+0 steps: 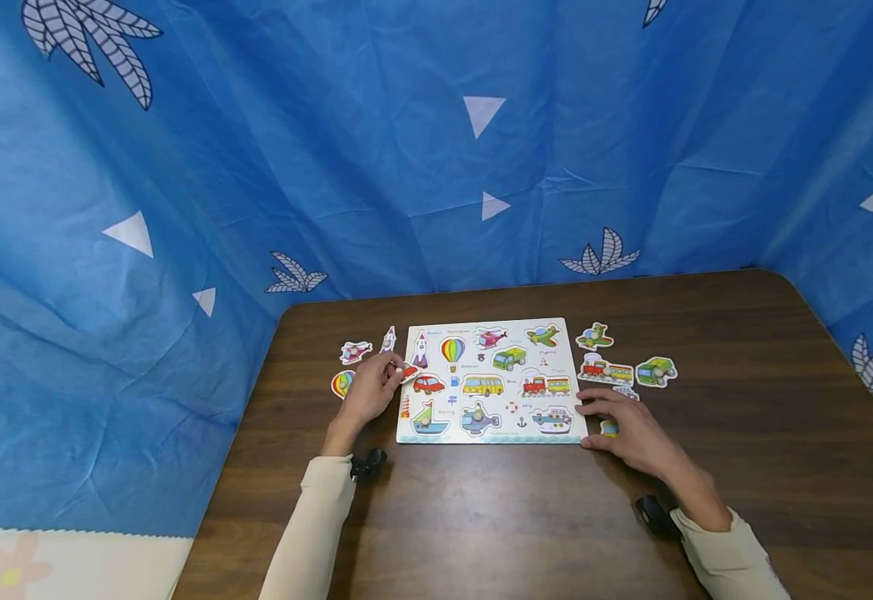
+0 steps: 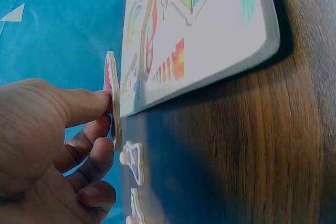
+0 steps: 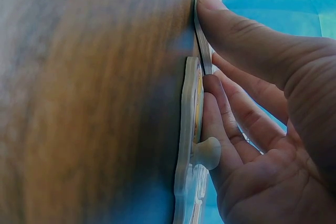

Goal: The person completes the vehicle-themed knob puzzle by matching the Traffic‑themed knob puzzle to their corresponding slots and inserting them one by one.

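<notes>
My left hand pinches a flat red car piece between thumb and fingers, just over the left edge of a white wooden puzzle board. In the left wrist view, the car piece stands on edge beside the board. A printed red car lies to the right of the held piece. My right hand rests against the board's right edge, thumb at the near corner and fingers farther up. Under its palm lies a knobbed piece, partly hidden; its wooden knob is close to the fingers.
Left of the board lie rocket, helicopter and balloon pieces. To the right are airplane, train and green truck pieces. The brown table meets a blue curtain behind.
</notes>
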The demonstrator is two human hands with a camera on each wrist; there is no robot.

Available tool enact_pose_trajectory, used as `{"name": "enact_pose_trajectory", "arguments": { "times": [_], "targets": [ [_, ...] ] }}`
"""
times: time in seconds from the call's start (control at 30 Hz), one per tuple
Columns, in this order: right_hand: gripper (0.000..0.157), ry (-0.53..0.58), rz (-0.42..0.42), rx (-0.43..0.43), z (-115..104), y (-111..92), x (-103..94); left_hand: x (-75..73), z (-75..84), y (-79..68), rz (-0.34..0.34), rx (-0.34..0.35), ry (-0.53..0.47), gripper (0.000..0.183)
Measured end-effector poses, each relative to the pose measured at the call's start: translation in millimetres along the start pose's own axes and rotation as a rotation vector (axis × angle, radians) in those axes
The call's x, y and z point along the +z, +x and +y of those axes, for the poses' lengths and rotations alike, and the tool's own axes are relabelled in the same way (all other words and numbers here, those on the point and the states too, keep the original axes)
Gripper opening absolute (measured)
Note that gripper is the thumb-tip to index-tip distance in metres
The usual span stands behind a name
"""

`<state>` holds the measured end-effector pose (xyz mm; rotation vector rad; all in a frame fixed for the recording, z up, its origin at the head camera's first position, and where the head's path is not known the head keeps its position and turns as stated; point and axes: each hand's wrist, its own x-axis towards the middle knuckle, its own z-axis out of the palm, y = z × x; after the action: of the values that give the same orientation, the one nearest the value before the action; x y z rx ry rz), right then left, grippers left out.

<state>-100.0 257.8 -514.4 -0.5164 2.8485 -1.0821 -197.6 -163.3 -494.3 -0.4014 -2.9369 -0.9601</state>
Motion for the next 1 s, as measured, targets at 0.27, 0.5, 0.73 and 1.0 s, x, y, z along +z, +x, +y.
{"name": "enact_pose_trajectory", "arguments": {
  "times": [0.27, 0.5, 0.73, 1.0],
  "targets": [
    [0.045, 0.013, 0.011, 0.003, -1.1, 0.2, -0.1, 8.2, 4.8, 2.6, -0.003, 0.052, -0.005, 0.007],
    [0.045, 0.006, 0.006, 0.007, -1.4, 0.5, -0.9, 15.6, 9.7, 2.0, -0.058, 0.047, -0.001, 0.008],
    [0.045, 0.005, 0.008, 0.0, -0.1, 1.0, -0.3, 22.2, 10.4, 2.5, -0.08, 0.075, -0.014, 0.007],
    [0.044, 0.003, 0.015, -0.005, 1.0, 0.4, 0.5, 27.3, 15.1, 1.8, -0.099, 0.089, 0.018, 0.006]
  ]
}}
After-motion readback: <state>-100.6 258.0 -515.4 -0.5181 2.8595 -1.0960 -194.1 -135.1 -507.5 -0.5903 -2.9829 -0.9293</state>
